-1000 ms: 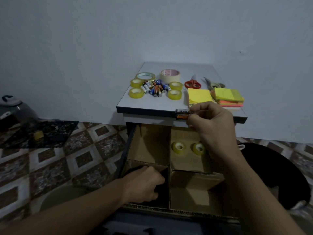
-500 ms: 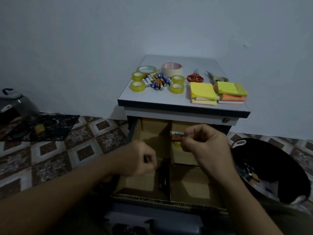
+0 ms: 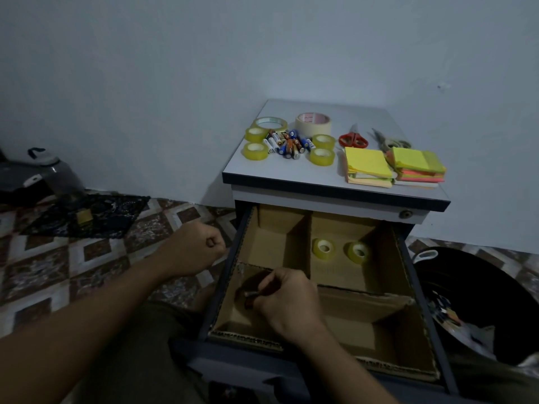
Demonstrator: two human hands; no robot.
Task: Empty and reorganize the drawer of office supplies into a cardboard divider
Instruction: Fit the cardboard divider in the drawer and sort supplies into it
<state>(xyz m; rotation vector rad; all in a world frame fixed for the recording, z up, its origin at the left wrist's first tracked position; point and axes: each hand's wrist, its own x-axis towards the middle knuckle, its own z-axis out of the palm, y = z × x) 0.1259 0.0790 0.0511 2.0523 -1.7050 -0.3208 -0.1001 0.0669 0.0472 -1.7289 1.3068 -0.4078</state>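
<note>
Your right hand (image 3: 287, 301) pinched a battery (image 3: 251, 295) low in the cardboard divider's (image 3: 364, 295) near-left compartment, its long axis pointing left from your fingertips. Your left hand (image 3: 195, 249), clenched on nothing visible, hovered farther left, outside the drawer (image 3: 221, 284).

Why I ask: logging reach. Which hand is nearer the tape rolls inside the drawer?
Right. The right hand, gripping a battery, is in the near-left compartment, diagonally across from the tape rolls; the left hand is fisted outside the drawer, farther left.
</note>
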